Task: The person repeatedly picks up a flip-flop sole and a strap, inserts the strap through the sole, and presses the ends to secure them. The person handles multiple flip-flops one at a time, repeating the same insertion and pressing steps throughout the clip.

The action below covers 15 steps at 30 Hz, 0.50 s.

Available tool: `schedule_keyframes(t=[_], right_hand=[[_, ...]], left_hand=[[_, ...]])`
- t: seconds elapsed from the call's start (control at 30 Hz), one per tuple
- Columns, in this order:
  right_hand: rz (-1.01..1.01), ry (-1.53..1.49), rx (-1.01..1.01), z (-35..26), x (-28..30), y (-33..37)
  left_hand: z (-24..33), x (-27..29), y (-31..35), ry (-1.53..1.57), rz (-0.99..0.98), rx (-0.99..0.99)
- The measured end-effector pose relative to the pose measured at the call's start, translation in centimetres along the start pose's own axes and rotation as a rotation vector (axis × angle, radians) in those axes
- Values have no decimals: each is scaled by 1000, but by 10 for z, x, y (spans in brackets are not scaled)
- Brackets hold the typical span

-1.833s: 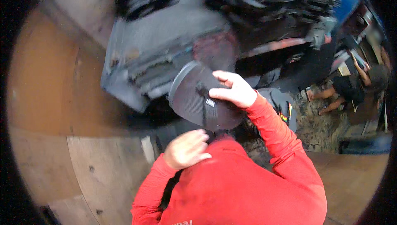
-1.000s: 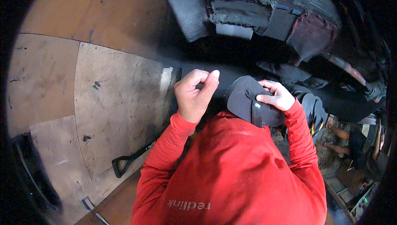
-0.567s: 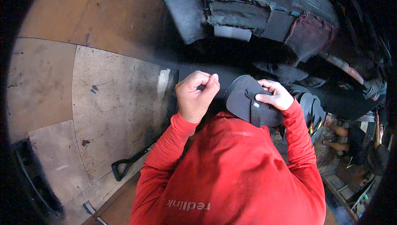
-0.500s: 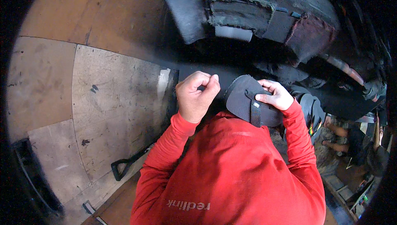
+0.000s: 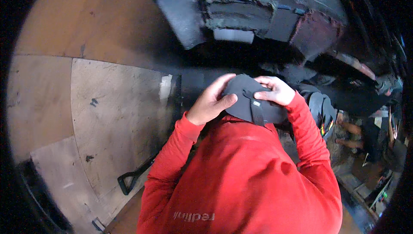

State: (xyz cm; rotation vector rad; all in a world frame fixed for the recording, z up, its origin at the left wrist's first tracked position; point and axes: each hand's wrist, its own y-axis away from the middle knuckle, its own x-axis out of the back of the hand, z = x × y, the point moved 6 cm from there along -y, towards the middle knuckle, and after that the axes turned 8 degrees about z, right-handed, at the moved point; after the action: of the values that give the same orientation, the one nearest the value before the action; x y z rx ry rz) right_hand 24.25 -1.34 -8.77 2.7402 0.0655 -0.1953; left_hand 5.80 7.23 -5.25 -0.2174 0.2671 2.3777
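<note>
Between my hands, in front of my chest, is a dark grey, rounded, sole-shaped piece (image 5: 241, 98) with a narrow black strap and a small pale tag on its face. My right hand (image 5: 277, 91) grips its right side, thumb pressed on the face near the strap and fingers over the far edge. At its left edge my left hand (image 5: 214, 100) takes hold, thumb toward the face and the other fingers partly hidden behind.
Dark rounded pieces (image 5: 320, 109) lie stacked by my right forearm. Ahead stands a large dark bulk with ragged patches (image 5: 241, 15). Wooden panels (image 5: 116, 113) and a black D-shaped handle (image 5: 126, 182) are at the left. Another person's bare limbs (image 5: 350, 128) show far right.
My left hand has come from a closed curl beside the grey piece to its left edge. The view has shifted slightly; my right hand keeps its hold.
</note>
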Motion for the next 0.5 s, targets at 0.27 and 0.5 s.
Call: schedule_keyframes(t=[0.27,0.5], right_hand=[[499,1054,556,8,-61,-25],[826,911,819,5,-58,-72]], left_hand=[[-55,9,-25,-300,442,20],[-10,2,-63,-624,459,-236]])
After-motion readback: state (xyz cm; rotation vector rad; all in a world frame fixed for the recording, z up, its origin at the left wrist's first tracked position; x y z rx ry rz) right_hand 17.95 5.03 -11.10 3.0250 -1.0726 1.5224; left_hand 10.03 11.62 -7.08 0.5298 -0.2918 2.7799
